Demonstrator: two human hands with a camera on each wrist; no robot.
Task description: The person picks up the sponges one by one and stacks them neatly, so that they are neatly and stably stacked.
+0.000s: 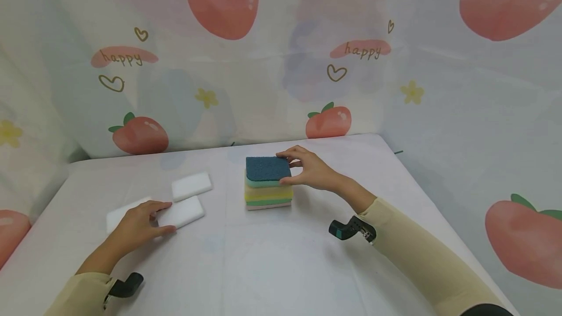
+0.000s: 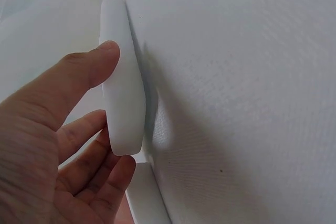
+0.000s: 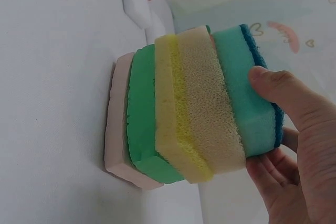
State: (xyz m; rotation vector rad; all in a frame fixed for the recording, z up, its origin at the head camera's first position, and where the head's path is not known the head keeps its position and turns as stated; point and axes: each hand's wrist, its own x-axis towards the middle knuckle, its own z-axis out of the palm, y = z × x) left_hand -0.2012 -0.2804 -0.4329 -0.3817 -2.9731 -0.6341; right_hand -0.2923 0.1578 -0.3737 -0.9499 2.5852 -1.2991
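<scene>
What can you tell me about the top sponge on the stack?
The top sponge is a rectangular block: a thin, dark blue, rough-looking scouring layer faces up, over a thicker turquoise layer that looks like foam. It lies roughly flat and looks whole, uppermost above the other sponges, toward the far side of the table. The right hand grips its right end from the near and far sides.

Top sponge (image 1: 265, 168): blue on turquoise. Lower sponges (image 1: 269, 195): beige, yellow, green, pink. 3 blocks (image 1: 183, 212): white. Backdrop (image 1: 268, 87): fruit-printed.
</scene>
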